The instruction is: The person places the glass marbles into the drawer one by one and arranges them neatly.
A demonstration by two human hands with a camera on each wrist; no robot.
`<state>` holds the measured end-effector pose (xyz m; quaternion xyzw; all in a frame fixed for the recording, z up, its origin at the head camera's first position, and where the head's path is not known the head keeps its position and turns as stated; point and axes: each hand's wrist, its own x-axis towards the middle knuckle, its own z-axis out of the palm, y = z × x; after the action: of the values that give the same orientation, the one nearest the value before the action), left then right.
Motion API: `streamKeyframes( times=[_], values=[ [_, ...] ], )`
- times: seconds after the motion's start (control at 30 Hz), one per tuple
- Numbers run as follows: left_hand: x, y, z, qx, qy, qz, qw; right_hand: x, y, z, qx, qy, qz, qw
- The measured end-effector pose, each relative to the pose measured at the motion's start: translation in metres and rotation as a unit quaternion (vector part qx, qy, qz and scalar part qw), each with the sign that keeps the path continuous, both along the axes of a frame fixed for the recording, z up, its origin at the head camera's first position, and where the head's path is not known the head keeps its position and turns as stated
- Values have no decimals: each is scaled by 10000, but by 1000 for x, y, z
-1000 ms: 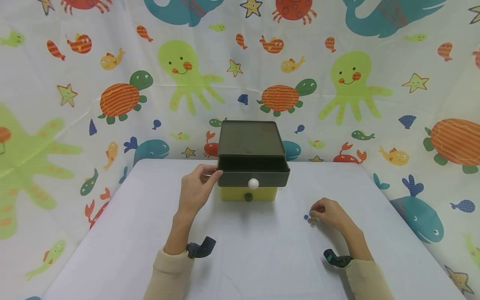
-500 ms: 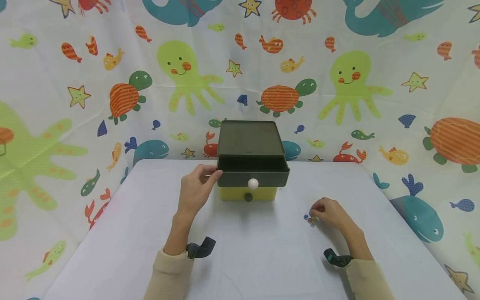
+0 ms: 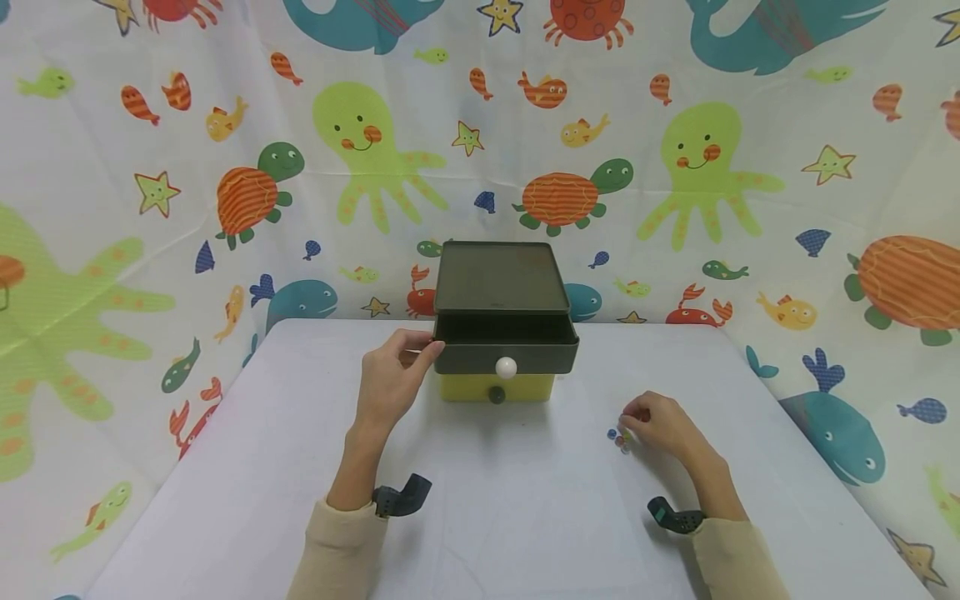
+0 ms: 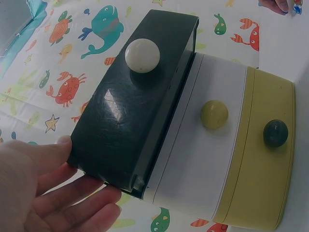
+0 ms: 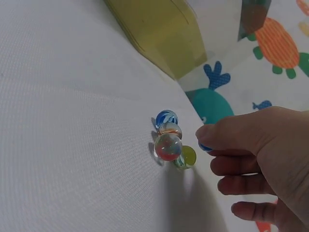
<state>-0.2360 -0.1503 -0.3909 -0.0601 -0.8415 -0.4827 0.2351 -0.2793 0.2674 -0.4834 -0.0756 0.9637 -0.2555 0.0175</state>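
Note:
A small drawer cabinet [image 3: 501, 277] stands on the white table, with its dark green top drawer [image 3: 472, 358] pulled out. The drawer's front bears a white round knob [image 4: 142, 55]. My left hand [image 3: 390, 371] pinches the drawer's left front corner, thumb on the front face and fingers at the side. To the right of the cabinet, my right hand [image 3: 660, 425] pinches a blue marble [image 5: 205, 147] between thumb and index finger, mostly hidden by them. Close beside it several glass marbles [image 5: 168, 147] lie clustered on the table, among them a blue one and a yellow-green one.
Below the top drawer are a white drawer [image 4: 193, 145] with a yellow knob and a yellow drawer [image 4: 258, 183] with a dark knob. A cloth [image 3: 495, 125] printed with sea animals hangs behind the white table [image 3: 517, 508].
My right hand has risen very slightly beside the marble cluster. The left hand and the drawer have not visibly moved.

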Motion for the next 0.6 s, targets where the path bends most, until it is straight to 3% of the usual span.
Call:
streamKeyframes(
  times=[0.6],
  values=[
    [-1, 0, -1, -23, -7, -17, 10000, 1, -1, 8, -62, 254, 0, 9997]
  ],
)
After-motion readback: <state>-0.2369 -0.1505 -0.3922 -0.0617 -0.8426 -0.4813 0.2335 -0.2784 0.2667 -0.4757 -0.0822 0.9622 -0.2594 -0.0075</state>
